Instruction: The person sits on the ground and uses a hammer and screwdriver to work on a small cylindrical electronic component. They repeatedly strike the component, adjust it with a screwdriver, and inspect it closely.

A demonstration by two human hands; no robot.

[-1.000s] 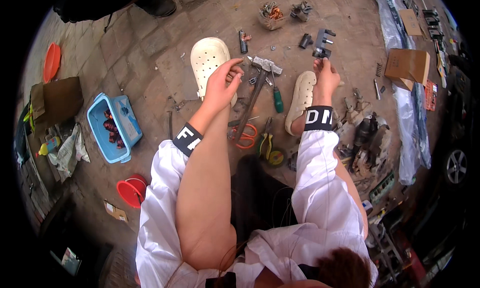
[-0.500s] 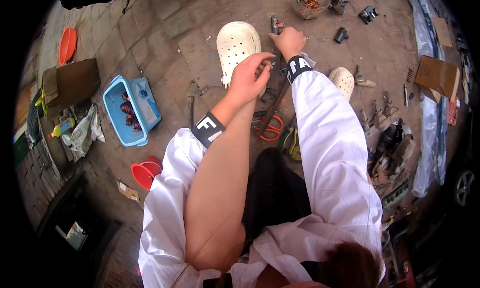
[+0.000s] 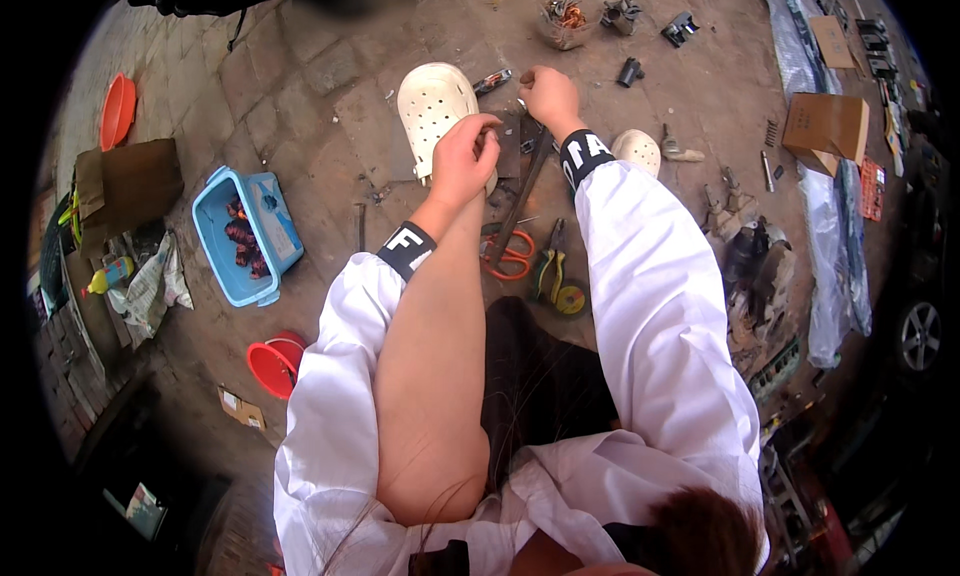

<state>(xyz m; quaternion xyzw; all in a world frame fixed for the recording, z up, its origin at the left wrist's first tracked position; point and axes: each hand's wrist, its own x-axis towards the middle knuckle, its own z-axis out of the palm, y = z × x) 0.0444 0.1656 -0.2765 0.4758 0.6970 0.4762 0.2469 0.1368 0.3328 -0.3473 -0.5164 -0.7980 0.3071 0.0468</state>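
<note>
My left hand (image 3: pixel 462 166) hangs over my shin beside a cream clog (image 3: pixel 436 111), its fingers loosely bent, the thumb apart and nothing visible in it. Farther right, my right hand (image 3: pixel 552 98) is closed above the ground; its fingertips hide whatever they may hold. A dark tool with a reddish part (image 3: pixel 492 82) lies between the clog and that hand. From below the right hand a long dark metal bar (image 3: pixel 522 191) slants down to orange-handled scissors (image 3: pixel 510 254). Pliers with yellow-and-black grips (image 3: pixel 549 266) lie beside them, next to a yellow round piece (image 3: pixel 571 299).
To the left stand a blue basket (image 3: pixel 272 294) with dark reddish pieces and a red bucket (image 3: pixel 268 364). A clear tub of copper scraps (image 3: pixel 566 36) and a black cylinder (image 3: pixel 630 73) are ahead. Metal parts (image 3: pixel 755 266) and a cardboard box (image 3: pixel 826 126) lie right.
My right hand has come away from the dark tool, which now lies on the ground nearer the clog. The whole view has shifted, with things on the right moving leftward.
</note>
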